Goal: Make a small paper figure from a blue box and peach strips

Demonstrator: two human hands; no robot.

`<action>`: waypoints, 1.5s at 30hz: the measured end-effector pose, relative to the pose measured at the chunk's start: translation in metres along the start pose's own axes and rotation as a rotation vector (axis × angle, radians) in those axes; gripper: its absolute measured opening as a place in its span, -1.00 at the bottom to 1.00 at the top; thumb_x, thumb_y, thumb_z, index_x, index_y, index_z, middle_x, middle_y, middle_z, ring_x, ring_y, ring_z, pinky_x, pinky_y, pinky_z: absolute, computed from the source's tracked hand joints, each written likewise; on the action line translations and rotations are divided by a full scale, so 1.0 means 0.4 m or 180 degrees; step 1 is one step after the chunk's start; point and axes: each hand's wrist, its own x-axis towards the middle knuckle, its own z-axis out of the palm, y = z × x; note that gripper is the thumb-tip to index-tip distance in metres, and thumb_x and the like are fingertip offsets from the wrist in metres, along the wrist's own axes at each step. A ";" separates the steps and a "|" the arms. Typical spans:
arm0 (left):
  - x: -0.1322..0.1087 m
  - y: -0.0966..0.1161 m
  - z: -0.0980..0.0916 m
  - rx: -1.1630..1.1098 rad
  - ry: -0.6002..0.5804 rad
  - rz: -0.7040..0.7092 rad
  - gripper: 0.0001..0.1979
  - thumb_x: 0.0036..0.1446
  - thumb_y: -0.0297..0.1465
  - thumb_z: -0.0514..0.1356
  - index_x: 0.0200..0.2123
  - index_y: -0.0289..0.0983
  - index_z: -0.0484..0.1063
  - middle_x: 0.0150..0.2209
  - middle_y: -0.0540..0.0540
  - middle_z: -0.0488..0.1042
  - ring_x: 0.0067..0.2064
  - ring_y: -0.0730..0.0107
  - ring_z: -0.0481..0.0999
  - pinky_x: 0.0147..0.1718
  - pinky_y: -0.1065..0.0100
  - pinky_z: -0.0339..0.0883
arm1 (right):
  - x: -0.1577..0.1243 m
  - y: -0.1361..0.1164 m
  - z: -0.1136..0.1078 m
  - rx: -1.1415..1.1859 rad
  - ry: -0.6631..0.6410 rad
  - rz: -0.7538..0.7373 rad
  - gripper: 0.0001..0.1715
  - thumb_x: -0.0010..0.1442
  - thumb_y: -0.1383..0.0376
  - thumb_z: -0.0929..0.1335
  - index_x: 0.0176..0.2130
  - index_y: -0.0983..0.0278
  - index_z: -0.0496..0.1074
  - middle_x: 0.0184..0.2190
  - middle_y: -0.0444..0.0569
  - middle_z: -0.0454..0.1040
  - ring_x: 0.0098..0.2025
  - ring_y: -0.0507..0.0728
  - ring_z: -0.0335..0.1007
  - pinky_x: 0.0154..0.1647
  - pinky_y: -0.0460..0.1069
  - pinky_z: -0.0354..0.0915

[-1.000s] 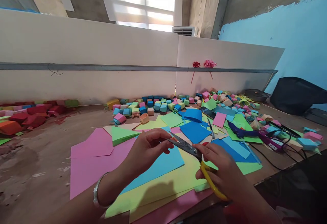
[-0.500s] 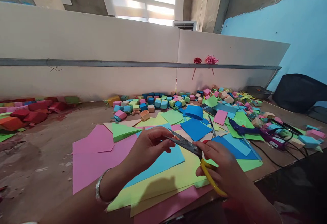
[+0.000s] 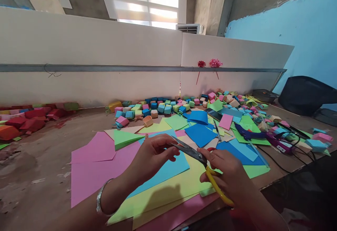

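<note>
My right hand (image 3: pixel 228 175) grips yellow-handled scissors (image 3: pixel 195 156), whose dark blades point up and left. My left hand (image 3: pixel 154 153) meets the blade tips with its fingers pinched together; whatever sits between them is too small to make out. A silver bangle (image 3: pixel 101 199) rings my left wrist. Both hands hover over overlapping paper sheets on the table: a light blue sheet (image 3: pixel 165 171), a yellow-green sheet (image 3: pixel 168 192) and a pink sheet (image 3: pixel 97 171).
Several small folded paper cubes (image 3: pixel 158 109) in many colours lie in a row along the back wall. Red and orange paper shapes (image 3: pixel 23 122) are piled far left. A glue gun (image 3: pixel 247 134), cables and a purple device (image 3: pixel 280 146) lie right, with a black bag (image 3: pixel 305 96) behind.
Both hands stay together at the scissors' tips with almost no movement; only the view has shifted slightly.
</note>
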 end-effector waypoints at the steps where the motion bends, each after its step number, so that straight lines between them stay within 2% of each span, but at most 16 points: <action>1: 0.000 0.000 0.000 -0.0002 -0.0011 -0.0003 -0.86 0.12 -0.37 0.27 -0.29 -0.32 0.56 -0.35 -0.09 0.49 -0.36 0.42 0.50 -0.41 0.41 0.48 | -0.002 0.002 0.002 -0.0024 0.0019 -0.0012 -0.10 0.05 0.33 0.50 0.27 0.04 0.14 -0.18 -0.03 0.47 -0.18 0.20 0.35 -0.24 0.03 0.28; 10: 0.001 0.000 0.002 0.0139 -0.0087 0.0005 -0.86 0.13 -0.36 0.26 -0.31 -0.33 0.56 -0.36 -0.10 0.48 -0.35 0.40 0.49 -0.39 0.40 0.48 | -0.012 0.003 0.007 -0.0186 0.0145 -0.0137 -0.21 0.11 0.31 0.47 0.26 0.12 0.19 -0.34 -0.07 0.49 -0.32 0.16 0.34 -0.34 0.01 0.18; 15: 0.008 -0.003 0.004 0.0223 -0.0045 -0.0055 -0.83 0.12 -0.30 0.27 -0.39 -0.30 0.55 -0.36 -0.11 0.49 -0.37 0.39 0.50 -0.41 0.41 0.48 | -0.027 0.003 0.004 0.0090 0.0210 0.0067 -0.26 0.12 0.34 0.46 0.24 0.14 0.22 -0.47 -0.16 0.49 -0.41 0.11 0.33 -0.37 -0.02 0.15; 17: 0.009 -0.002 0.003 0.0307 -0.0074 -0.0073 -0.81 0.11 -0.27 0.27 -0.38 -0.28 0.55 -0.35 -0.11 0.51 -0.35 0.35 0.53 -0.42 0.41 0.50 | -0.031 0.017 -0.008 0.0023 0.0196 0.0380 -0.35 0.13 0.27 0.46 0.18 0.16 0.31 -0.48 -0.15 0.48 -0.40 0.11 0.36 -0.36 -0.03 0.18; 20: 0.013 -0.002 -0.007 0.0561 0.0007 -0.0082 -0.80 0.08 -0.20 0.29 -0.37 -0.21 0.57 -0.33 -0.09 0.55 -0.35 0.33 0.56 -0.43 0.43 0.52 | -0.040 0.071 -0.039 -0.0344 -0.0115 0.1312 -0.45 0.14 0.15 0.43 0.11 0.18 0.40 -0.41 -0.09 0.52 -0.36 0.13 0.42 -0.37 -0.04 0.21; 23: 0.024 -0.005 -0.021 0.0832 0.0204 -0.0103 -0.75 -0.01 -0.10 0.32 -0.37 -0.14 0.59 -0.33 -0.06 0.59 -0.38 0.29 0.57 -0.45 0.43 0.54 | -0.066 0.157 -0.077 -0.1002 -0.0501 0.2204 -0.38 0.21 0.16 0.35 0.22 0.22 0.28 -0.22 0.00 0.56 -0.21 0.17 0.47 -0.28 -0.04 0.25; 26: 0.034 -0.017 -0.027 0.0926 0.0267 -0.0140 -0.70 -0.06 -0.02 0.31 -0.38 -0.08 0.60 -0.35 -0.03 0.60 -0.39 0.24 0.57 -0.46 0.39 0.55 | -0.098 0.238 -0.105 -0.1464 -0.0667 0.2557 -0.38 0.24 0.25 0.30 0.25 0.32 0.20 -0.08 0.12 0.53 -0.09 0.19 0.46 -0.18 -0.03 0.25; 29: 0.047 -0.044 -0.030 0.0814 0.0378 -0.0302 -0.70 -0.09 -0.02 0.32 -0.36 -0.07 0.60 -0.36 -0.04 0.61 -0.38 0.22 0.58 -0.41 0.36 0.56 | -0.104 0.285 -0.118 -0.1639 -0.0676 0.2697 -0.44 0.25 0.30 0.30 0.20 0.40 0.22 -0.12 0.18 0.53 -0.12 0.21 0.47 -0.21 -0.03 0.24; 32: 0.063 -0.073 -0.037 0.0560 0.0483 -0.0530 -0.69 -0.11 -0.06 0.36 -0.36 -0.12 0.59 -0.36 -0.07 0.62 -0.37 0.23 0.59 -0.38 0.34 0.56 | -0.078 0.283 -0.125 -0.1762 -0.0774 0.2610 -0.62 0.22 0.33 0.34 0.02 0.42 0.38 -0.19 0.23 0.53 -0.13 0.26 0.47 -0.21 0.00 0.25; 34: 0.068 -0.081 -0.040 0.0411 0.0565 -0.0672 -0.68 -0.10 -0.08 0.37 -0.34 -0.18 0.58 -0.36 -0.09 0.61 -0.36 0.25 0.58 -0.39 0.34 0.54 | -0.041 0.252 -0.131 -0.1788 -0.0784 0.2443 -0.75 0.23 0.35 0.33 -0.11 0.44 0.46 -0.22 0.31 0.52 -0.11 0.31 0.47 -0.19 0.05 0.26; 36: 0.066 -0.078 -0.038 0.0286 0.0541 -0.0669 -0.67 -0.06 -0.12 0.37 -0.31 -0.23 0.56 -0.36 -0.09 0.60 -0.36 0.30 0.58 -0.41 0.38 0.51 | 0.010 0.202 -0.132 -0.1669 -0.0744 0.2106 -0.75 0.27 0.33 0.31 -0.10 0.41 0.47 -0.19 0.29 0.51 -0.08 0.28 0.46 -0.13 0.07 0.28; 38: 0.061 -0.069 -0.031 0.0260 0.0525 -0.0535 -0.68 -0.02 -0.15 0.35 -0.29 -0.25 0.53 -0.36 -0.08 0.59 -0.35 0.32 0.58 -0.42 0.39 0.49 | 0.070 0.140 -0.121 -0.1086 -0.0741 0.1427 -0.68 0.30 0.23 0.31 0.02 0.25 0.43 -0.10 0.10 0.51 -0.08 0.14 0.45 -0.10 -0.01 0.30; 40: 0.056 -0.060 -0.022 0.0292 0.0473 -0.0400 -0.68 0.03 -0.17 0.33 -0.23 -0.26 0.51 -0.35 -0.08 0.57 -0.35 0.33 0.57 -0.42 0.40 0.48 | 0.130 0.075 -0.092 0.0328 -0.0717 0.0543 -0.63 0.29 0.17 0.32 0.05 0.23 0.41 -0.08 0.03 0.50 -0.17 0.05 0.46 -0.20 -0.07 0.34; 41: 0.053 -0.057 -0.018 0.0304 0.0484 -0.0347 -0.68 0.04 -0.19 0.32 -0.20 -0.26 0.49 -0.34 -0.08 0.57 -0.35 0.34 0.57 -0.42 0.40 0.48 | 0.157 0.046 -0.072 0.0888 -0.0685 0.0311 -0.61 0.28 0.13 0.33 0.04 0.24 0.41 -0.09 0.02 0.51 -0.22 0.04 0.45 -0.28 -0.09 0.35; 43: 0.048 -0.056 -0.013 0.0339 0.0500 -0.0233 -0.68 0.06 -0.22 0.31 -0.16 -0.27 0.46 -0.33 -0.08 0.57 -0.34 0.34 0.57 -0.40 0.38 0.48 | 0.202 0.000 -0.023 0.1490 -0.0546 0.0223 -0.60 0.25 0.10 0.34 -0.02 0.28 0.45 -0.16 0.01 0.52 -0.27 0.03 0.43 -0.33 -0.10 0.34; 45: 0.045 -0.061 -0.010 0.0410 0.0488 -0.0095 -0.71 0.08 -0.25 0.30 -0.16 -0.27 0.45 -0.35 -0.07 0.55 -0.34 0.35 0.56 -0.40 0.37 0.48 | 0.232 -0.023 0.023 0.1752 -0.0463 0.0287 -0.67 0.24 0.10 0.35 -0.17 0.30 0.50 -0.31 -0.04 0.51 -0.34 0.01 0.39 -0.37 -0.10 0.29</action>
